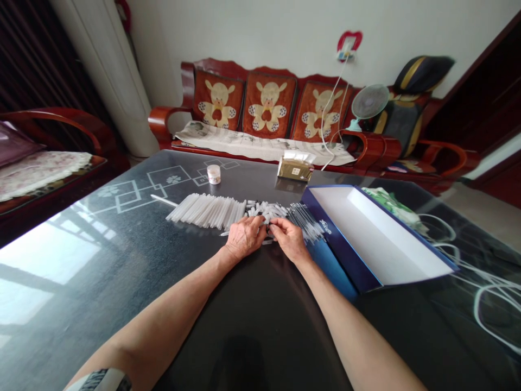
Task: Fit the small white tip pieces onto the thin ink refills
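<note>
On the dark glass table both hands meet at a heap of small pen parts. My left hand has its fingers curled over small white caps and seems to pinch something I cannot make out. My right hand is also closed, its fingertips touching the left hand's at the same small piece. A row of white plastic tubes lies to the left of the hands. Thin pen refills lie fanned out to the right, against the open blue box.
A small white jar and a tan tissue pack stand further back on the table. One loose white tube lies left of the row. Behind are a red wooden sofa, a small fan and white cables at right.
</note>
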`<state>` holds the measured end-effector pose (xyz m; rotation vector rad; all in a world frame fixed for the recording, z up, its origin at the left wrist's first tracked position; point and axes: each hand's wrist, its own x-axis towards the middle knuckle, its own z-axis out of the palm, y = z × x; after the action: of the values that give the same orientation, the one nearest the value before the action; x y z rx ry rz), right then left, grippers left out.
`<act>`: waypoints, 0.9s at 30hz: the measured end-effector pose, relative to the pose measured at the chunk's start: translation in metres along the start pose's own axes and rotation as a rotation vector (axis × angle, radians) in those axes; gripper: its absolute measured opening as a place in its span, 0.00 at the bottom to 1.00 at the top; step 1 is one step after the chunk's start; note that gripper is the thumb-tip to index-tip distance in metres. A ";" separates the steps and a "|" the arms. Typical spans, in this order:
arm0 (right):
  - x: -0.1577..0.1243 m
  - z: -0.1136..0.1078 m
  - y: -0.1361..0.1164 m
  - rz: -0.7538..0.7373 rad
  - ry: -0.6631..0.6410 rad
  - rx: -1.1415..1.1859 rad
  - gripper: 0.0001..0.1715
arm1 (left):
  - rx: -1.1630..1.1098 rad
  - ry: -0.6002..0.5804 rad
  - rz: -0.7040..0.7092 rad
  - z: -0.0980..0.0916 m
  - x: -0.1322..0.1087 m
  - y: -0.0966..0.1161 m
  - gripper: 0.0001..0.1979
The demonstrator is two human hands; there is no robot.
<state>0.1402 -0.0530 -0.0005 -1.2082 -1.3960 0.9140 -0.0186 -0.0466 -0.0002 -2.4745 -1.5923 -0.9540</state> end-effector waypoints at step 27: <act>0.008 0.011 0.009 -0.061 0.087 0.094 0.13 | -0.051 -0.037 0.189 0.001 0.008 -0.004 0.15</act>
<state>0.1316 -0.0427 -0.0092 -1.1158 -1.2998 0.8649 -0.0189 -0.0382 0.0020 -2.6331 -1.3289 -0.9379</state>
